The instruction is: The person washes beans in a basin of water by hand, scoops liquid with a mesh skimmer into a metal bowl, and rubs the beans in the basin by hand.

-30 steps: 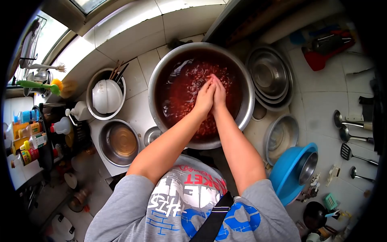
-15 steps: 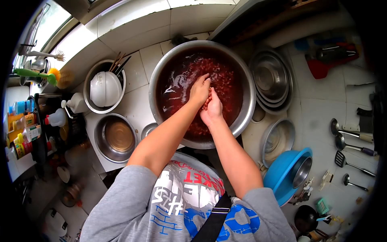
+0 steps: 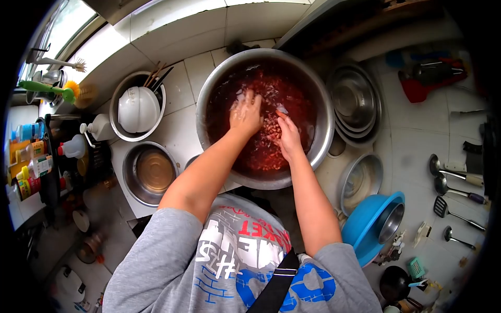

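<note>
A large metal basin [image 3: 201, 125] holds dark red water with many small reddish beans [image 3: 271, 166] in it; they could be peanuts. My left hand [image 3: 246, 116], wet and palm down, is spread at the water's surface on the basin's left side. My right hand [image 3: 288, 136] is at the right of the middle, its fingers stretched out and partly in the water. A cluster of beans lies against the palm side of that hand. The two hands are apart, and the right fingertips are partly hidden by water and glare.
Left of the basin are a metal bowl with white bowls [image 3: 138, 109] and chopsticks, and a metal pot [image 3: 150, 172]. Stacked metal bowls [image 3: 355, 104] stand close on the right, with a blue basin [image 3: 365, 221] nearer me. Ladles and a spatula [image 3: 441, 206] are at far right.
My hands were together over the basin with beans between them. Now they have parted: the left moved left and spread its fingers, the right moved slightly right and opened.
</note>
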The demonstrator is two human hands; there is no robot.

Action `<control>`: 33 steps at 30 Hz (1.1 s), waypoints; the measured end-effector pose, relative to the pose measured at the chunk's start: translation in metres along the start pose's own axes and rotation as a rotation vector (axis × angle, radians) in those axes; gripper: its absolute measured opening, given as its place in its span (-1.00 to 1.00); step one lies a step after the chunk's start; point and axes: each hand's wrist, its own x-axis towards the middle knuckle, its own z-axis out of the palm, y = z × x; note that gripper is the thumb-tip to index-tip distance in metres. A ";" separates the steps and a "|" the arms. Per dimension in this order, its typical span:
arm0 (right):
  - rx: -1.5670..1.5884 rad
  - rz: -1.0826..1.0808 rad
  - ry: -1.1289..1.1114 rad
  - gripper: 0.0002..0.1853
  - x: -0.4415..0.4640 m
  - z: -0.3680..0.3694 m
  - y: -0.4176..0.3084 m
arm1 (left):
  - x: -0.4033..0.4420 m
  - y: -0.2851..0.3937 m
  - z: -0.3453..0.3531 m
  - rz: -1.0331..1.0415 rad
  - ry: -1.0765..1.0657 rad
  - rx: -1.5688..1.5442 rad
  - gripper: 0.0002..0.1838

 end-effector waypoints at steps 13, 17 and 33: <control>0.303 0.052 0.260 -0.52 0.057 0.015 -0.005 | 0.034 0.006 0.060 -0.540 0.102 -1.137 -0.34; 0.636 -0.091 -0.012 -0.61 0.051 0.030 -0.016 | 0.028 0.020 0.047 -0.669 0.010 -1.980 -0.59; 0.180 -0.226 0.010 -0.38 -0.005 0.068 -0.010 | 0.033 0.026 0.044 -0.309 0.090 -1.482 -0.48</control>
